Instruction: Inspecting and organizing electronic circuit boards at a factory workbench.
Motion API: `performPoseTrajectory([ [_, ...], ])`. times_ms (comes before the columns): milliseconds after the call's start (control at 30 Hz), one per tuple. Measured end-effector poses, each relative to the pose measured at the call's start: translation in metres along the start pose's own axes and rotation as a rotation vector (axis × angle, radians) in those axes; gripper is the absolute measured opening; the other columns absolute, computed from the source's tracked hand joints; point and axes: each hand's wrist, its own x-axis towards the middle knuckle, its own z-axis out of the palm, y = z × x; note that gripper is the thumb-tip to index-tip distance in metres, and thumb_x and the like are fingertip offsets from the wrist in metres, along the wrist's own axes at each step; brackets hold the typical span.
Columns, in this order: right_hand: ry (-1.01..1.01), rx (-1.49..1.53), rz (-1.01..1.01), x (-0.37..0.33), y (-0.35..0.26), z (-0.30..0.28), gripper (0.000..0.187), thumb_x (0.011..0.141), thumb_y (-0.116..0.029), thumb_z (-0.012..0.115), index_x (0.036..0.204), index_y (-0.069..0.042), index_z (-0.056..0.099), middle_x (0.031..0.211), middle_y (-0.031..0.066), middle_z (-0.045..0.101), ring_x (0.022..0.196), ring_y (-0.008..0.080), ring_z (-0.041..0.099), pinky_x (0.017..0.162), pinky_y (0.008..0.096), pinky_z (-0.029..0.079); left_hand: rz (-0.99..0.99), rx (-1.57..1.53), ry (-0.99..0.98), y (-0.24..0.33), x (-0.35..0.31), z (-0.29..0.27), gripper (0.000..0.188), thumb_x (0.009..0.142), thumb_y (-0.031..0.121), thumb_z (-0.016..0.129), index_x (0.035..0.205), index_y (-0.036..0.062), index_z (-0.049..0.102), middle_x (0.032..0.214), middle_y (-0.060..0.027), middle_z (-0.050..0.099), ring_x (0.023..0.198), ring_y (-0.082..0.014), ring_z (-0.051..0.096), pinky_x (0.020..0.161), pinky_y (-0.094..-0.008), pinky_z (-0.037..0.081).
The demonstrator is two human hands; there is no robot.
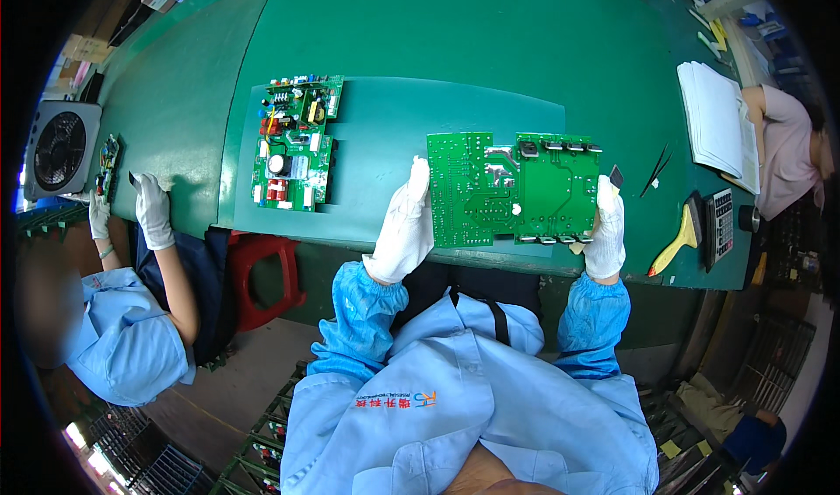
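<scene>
Green tabletop (394, 31) extends beyond the circuit board (535, 191). Left hand (405, 219) and right hand (606, 237) grip its opposite edges, apparently leaving its face unobstructed.

The green rectangular circuit board (560, 193) has a smooth, faintly glossy face with shiny silvery metal patches (500, 164). White cloth gloves (404, 228) look matt; light-blue fabric sleeve covers (357, 311) are crinkled with a soft sheen. The green worktop (394, 31) is smooth, the red stool (241, 259) plastic, the white stack of sheets (710, 119) matt paper.
</scene>
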Motion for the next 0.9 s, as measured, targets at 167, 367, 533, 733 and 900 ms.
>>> performPoseTrajectory([
  [167, -0.121, 0.017, 0.032, 0.000, -0.005, -0.004, 0.036, 0.100, -0.033, 0.044, 0.114, -0.004, 0.059, 0.103, 0.0021, 0.061, 0.092, 0.0088, 0.058, 0.078, 0.0250, 0.048, -0.003, -0.090, 0.015, 0.002, -0.001, 0.004, 0.056, 0.100, 0.049, 0.037, 0.129, 0.0025, 0.049, 0.126, -0.0067, 0.055, 0.113, -0.0156, 0.052, 0.097, -0.0328, 0.042],
  [367, -0.076, 0.039, -0.001, -0.001, -0.011, 0.008, 0.034, 0.098, -0.035, 0.048, 0.107, -0.004, 0.060, 0.094, 0.0010, 0.061, 0.082, 0.0065, 0.058, 0.067, 0.0223, 0.046, 0.012, -0.171, -0.008, 0.002, -0.001, 0.004, 0.049, 0.101, 0.043, 0.040, 0.123, 0.0017, 0.055, 0.124, -0.0046, 0.056, 0.113, -0.0131, 0.050, 0.100, -0.0310, 0.039],
  [533, -0.024, 0.052, 0.090, -0.002, -0.009, 0.004, 0.033, 0.096, -0.038, 0.053, 0.102, -0.006, 0.061, 0.083, -0.0020, 0.060, 0.068, 0.0031, 0.055, 0.050, 0.0185, 0.040, 0.025, -0.034, -0.008, -0.004, 0.001, -0.003, 0.061, 0.099, 0.052, 0.036, 0.137, 0.0042, 0.041, 0.132, -0.0092, 0.050, 0.118, -0.0207, 0.051, 0.098, -0.0384, 0.044],
  [733, -0.077, 0.084, 0.078, -0.001, -0.004, -0.003, 0.036, 0.098, -0.036, 0.047, 0.109, -0.004, 0.060, 0.098, 0.0011, 0.062, 0.088, 0.0078, 0.059, 0.075, 0.0244, 0.047, 0.029, -0.190, -0.025, 0.001, -0.003, 0.007, 0.051, 0.101, 0.043, 0.040, 0.126, 0.0008, 0.053, 0.126, -0.0057, 0.055, 0.118, -0.0149, 0.049, 0.103, -0.0335, 0.037],
  [900, -0.075, -0.046, 0.028, -0.005, -0.014, -0.001, 0.032, 0.099, -0.031, 0.049, 0.106, -0.002, 0.061, 0.088, 0.0009, 0.061, 0.076, 0.0073, 0.057, 0.064, 0.0246, 0.045, 0.172, 0.185, 0.027, -0.003, -0.004, 0.000, 0.050, 0.100, 0.041, 0.043, 0.126, -0.0009, 0.054, 0.119, -0.0059, 0.059, 0.112, -0.0143, 0.051, 0.099, -0.0298, 0.037],
])
